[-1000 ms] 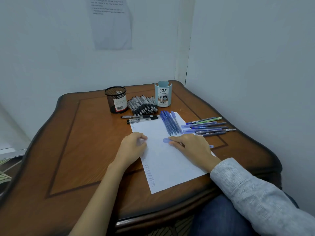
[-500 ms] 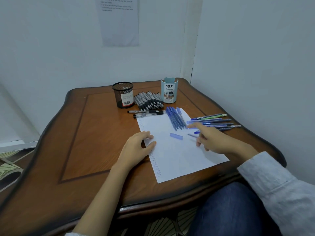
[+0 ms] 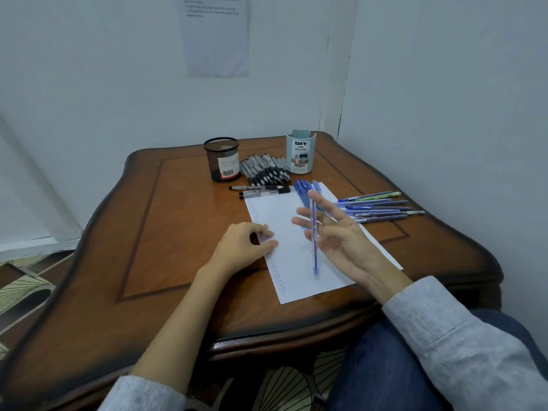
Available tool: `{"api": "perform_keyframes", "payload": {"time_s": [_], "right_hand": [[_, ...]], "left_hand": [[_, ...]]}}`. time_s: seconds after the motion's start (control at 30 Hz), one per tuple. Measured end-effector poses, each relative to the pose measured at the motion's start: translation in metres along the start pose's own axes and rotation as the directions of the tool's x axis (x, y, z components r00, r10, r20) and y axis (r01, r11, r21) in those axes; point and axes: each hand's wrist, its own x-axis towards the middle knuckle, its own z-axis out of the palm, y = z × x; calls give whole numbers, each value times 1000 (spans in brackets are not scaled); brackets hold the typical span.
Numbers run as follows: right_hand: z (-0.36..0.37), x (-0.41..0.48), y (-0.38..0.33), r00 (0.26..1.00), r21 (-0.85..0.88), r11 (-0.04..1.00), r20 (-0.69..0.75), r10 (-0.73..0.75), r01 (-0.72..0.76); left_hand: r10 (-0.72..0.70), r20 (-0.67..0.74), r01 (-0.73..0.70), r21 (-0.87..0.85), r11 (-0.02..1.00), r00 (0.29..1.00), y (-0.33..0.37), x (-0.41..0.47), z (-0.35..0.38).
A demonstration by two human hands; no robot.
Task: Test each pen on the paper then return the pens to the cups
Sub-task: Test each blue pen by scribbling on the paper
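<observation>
Pale blue-grey walls (image 3: 118,84) are closing in a corner, with a printed notice sheet (image 3: 216,40) hanging on the far one. A dark brown wooden bench (image 3: 178,247) with scalloped edges is filling that corner. A white sheet of paper (image 3: 278,215) is lying on the bench, with rows of small test marks running down its left edge. The left grip (image 3: 240,247) is resting on that marked edge, fingers loosely curled and holding nothing. The right grip (image 3: 341,241) is hanging raised over the paper's middle, palm turned inward and fingers splayed. At the back, a black wire-mesh cup (image 3: 222,161) and a pale blue card cup (image 3: 300,155) are standing upright. A heap of grey-and-black pens (image 3: 267,172) is lying between them. A fan of blue and violet pens (image 3: 379,207) is lying off the paper's right side. A tight row of blue pens (image 3: 302,188) is sitting on the paper's top edge, and two black-capped pens (image 3: 261,191) are lying just left of it. A slim blue pen (image 3: 313,247), blurred, is crossing the right grip's fingers, running from beside the fingertips down past the palm. I cannot tell whether any finger is actually clamping it. With the fingers this spread, the pen is probably at risk of slipping free. It could then drop onto the sheet, stray-marking it or rolling among the sorted rows. It is lying against the finger side of the right grip, well apart from both cups.
</observation>
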Motion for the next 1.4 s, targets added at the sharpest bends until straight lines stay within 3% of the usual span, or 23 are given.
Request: {"api": "perform_keyframes", "payload": {"time_s": [0.07, 0.13, 0.27, 0.43, 0.5, 0.63, 0.8, 1.0, 1.1, 1.23, 1.4], "right_hand": [[2, 0, 4, 999, 39, 999, 46, 25, -27], [4, -1, 6, 995, 35, 998, 87, 42, -45], [7, -4, 9, 996, -78, 997, 94, 9, -2], [15, -1, 12, 981, -247, 964, -186, 58, -104], [15, 1, 18, 966, -219, 964, -239, 99, -153], [25, -3, 26, 971, -169, 972, -205, 126, -162], [33, -11, 36, 980, -476, 876, -197, -18, -79], [38, -19, 38, 979, -619, 784, -177, -104, -28], [36, -18, 42, 973, -644, 765, -178, -146, -2], [31, -15, 47, 977, -716, 690, -60, -207, 102], [30, -14, 49, 980, -710, 692, -14, -200, 131]], "left_hand": [[-33, 147, 29, 29, 999, 989, 0, -1, -6], [-24, 205, 25, -3, 1000, 978, -2, -9, -6], [37, 42, -32, -97, 995, 998, -7, -24, 2], [92, 26, -89, -98, 991, 995, -4, -28, 2], [86, 0, -85, -118, 989, 996, -4, -29, 2], [70, -29, -73, -130, 989, 997, -5, -29, 3], [87, -44, -92, -136, 986, 995, -4, -30, 1], [121, -30, -124, -135, 983, 992, -3, -30, 0], [115, -34, -118, -147, 982, 993, -2, -30, 0], [96, -42, -101, -142, 985, 994, -3, -29, 2], [88, -47, -94, -141, 986, 995, -4, -29, 3]]}}
